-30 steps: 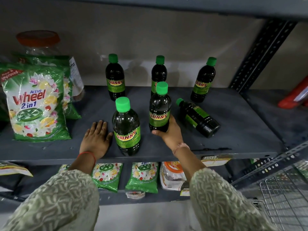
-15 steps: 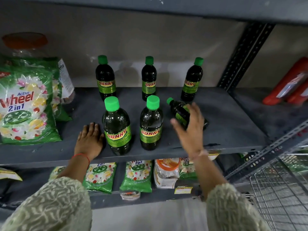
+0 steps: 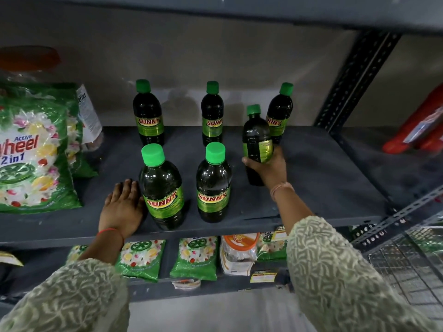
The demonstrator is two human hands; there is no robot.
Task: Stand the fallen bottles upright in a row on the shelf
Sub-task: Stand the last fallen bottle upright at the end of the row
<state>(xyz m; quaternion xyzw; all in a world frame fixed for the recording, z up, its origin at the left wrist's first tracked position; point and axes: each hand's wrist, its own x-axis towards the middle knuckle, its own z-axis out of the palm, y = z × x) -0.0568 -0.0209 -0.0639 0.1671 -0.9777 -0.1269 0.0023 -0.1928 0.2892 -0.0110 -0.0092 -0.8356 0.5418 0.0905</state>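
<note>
Six dark bottles with green caps and "SUNNY" labels are on the grey shelf (image 3: 323, 178). Three stand in a back row: left (image 3: 148, 116), middle (image 3: 212, 116), right (image 3: 280, 116). Two stand in front: left (image 3: 163, 188), middle (image 3: 213, 185). My right hand (image 3: 268, 168) is shut around the lower body of the sixth bottle (image 3: 257, 137), holding it nearly upright at the front right; I cannot tell whether its base touches the shelf. My left hand (image 3: 122, 207) lies flat on the shelf, fingers together, touching the front left bottle's side.
Green "Active Wheel 2in1" detergent bags (image 3: 31, 159) stand at the shelf's left, with a clear jar behind them. Red packs (image 3: 422, 125) lie on the neighbouring shelf to the right. Small detergent packets (image 3: 194, 257) fill the shelf below. A wire basket (image 3: 407, 267) is at lower right.
My right hand reached the bottle lying on its side, took hold of it and turned it nearly upright. My left hand stayed flat on the shelf.
</note>
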